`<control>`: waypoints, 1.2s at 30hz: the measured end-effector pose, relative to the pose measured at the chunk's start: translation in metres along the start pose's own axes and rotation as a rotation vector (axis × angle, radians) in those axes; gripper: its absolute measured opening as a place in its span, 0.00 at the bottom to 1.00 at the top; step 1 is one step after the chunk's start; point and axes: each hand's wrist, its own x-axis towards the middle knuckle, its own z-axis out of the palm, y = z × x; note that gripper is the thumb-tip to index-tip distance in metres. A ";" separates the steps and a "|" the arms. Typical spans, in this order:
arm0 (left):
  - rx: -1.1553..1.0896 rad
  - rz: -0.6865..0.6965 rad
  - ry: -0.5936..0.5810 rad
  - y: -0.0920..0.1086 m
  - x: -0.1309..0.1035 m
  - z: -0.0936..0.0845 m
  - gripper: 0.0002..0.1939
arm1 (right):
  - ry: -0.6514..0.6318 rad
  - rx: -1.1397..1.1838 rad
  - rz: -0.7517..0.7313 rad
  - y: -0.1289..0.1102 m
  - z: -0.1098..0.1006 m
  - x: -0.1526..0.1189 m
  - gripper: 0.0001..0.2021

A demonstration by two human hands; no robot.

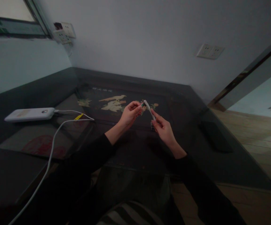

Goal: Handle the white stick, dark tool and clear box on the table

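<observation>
Above the table's middle, my left hand [131,113] pinches a small dark-green piece [143,104] between thumb and fingertips; it is too small to tell its kind. My right hand [164,128] grips a slim white bar-shaped object [149,107], seen nearly edge-on and tilted up to the left. Its upper end meets or nearly meets the green piece; I cannot tell whether they touch. A small pale-striped item [152,126] shows just below the right fingertips, partly hidden by the hand.
A dark table [135,150] with bird and flower decoration fills the middle. On its left lies a white power bank [29,114] with a white cable [53,143] running toward me. A flat black object [215,136] lies at right. Wall sockets [210,51] are behind.
</observation>
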 end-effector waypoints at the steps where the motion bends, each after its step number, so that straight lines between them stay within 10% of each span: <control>1: 0.005 -0.002 0.004 0.000 0.000 0.000 0.22 | 0.003 -0.006 -0.004 0.000 0.000 0.000 0.26; 21: -0.048 -0.004 0.034 0.001 0.001 0.001 0.20 | -0.141 0.165 0.034 0.000 0.004 -0.004 0.26; 36: 0.022 -0.022 0.030 0.000 0.000 0.001 0.19 | -0.020 -0.007 0.008 0.000 -0.001 0.001 0.27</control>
